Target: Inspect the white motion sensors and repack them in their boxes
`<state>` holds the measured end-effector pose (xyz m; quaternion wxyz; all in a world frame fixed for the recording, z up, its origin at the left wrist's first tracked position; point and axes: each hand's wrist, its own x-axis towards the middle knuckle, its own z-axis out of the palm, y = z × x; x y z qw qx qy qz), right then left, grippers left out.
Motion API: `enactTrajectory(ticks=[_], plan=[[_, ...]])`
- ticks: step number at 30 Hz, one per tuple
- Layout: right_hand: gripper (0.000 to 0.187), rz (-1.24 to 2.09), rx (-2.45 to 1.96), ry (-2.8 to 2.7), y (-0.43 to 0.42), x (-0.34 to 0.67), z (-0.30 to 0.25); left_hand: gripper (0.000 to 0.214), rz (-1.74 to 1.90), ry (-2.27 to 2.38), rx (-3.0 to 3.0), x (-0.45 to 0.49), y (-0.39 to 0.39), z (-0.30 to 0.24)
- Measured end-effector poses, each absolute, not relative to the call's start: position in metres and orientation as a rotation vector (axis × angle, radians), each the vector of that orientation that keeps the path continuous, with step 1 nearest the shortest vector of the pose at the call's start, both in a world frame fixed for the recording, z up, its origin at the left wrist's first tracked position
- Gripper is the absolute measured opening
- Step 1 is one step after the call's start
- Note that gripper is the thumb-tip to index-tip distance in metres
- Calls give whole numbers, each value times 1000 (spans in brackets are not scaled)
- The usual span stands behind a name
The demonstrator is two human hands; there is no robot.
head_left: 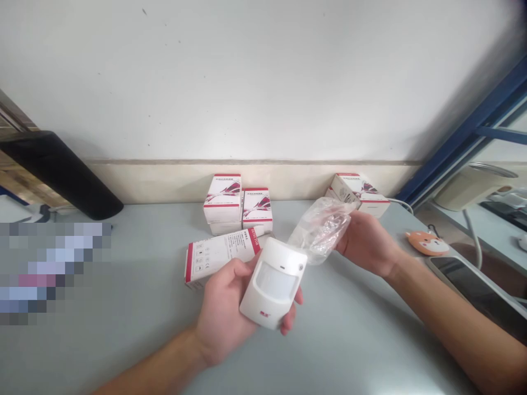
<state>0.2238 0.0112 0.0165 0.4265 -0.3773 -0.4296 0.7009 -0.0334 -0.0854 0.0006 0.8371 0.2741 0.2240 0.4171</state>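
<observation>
A white motion detector (275, 284) with a curved lens window and a small red logo rests in my left hand (228, 307), whose fingers wrap round its far side. To the right, my right hand (368, 241) grips a crumpled clear plastic bag (319, 230); its fingertips are partly hidden behind the plastic. The bag hangs just beyond the detector's upper right corner. Behind my left hand lies a white and red detector box (220, 253) on its side, its right end partly covered by the detector.
Several similar boxes (224, 192) stand by the wall, with more boxes (358, 192) at the right. An orange animal-faced pouch (428, 243) and a phone (477, 291) lie on the grey table (156, 340). A black cylinder (61, 173) leans at the left. Blue framing (465, 129) borders the right.
</observation>
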Motion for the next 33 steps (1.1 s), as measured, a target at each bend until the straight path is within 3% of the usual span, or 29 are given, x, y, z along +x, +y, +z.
enactTrajectory(ticks=[3,9,11,16,19,33], plan=[[26,1773,-918,-1042,9,219,18,54,866,474,603,-31,-87,1],[69,1842,-776,-1053,-2,208,28,53,890,529,580,-30,-87,5],[75,1874,-769,-1117,-9,204,30,53,892,542,582,-31,-86,5],[44,1795,-827,-1240,-22,197,28,59,857,529,641,-30,-86,2],[35,1747,-886,-1180,-23,195,27,59,824,517,676,-31,-87,3],[34,1678,-957,-1205,-20,194,13,62,741,403,672,-33,-88,-1]])
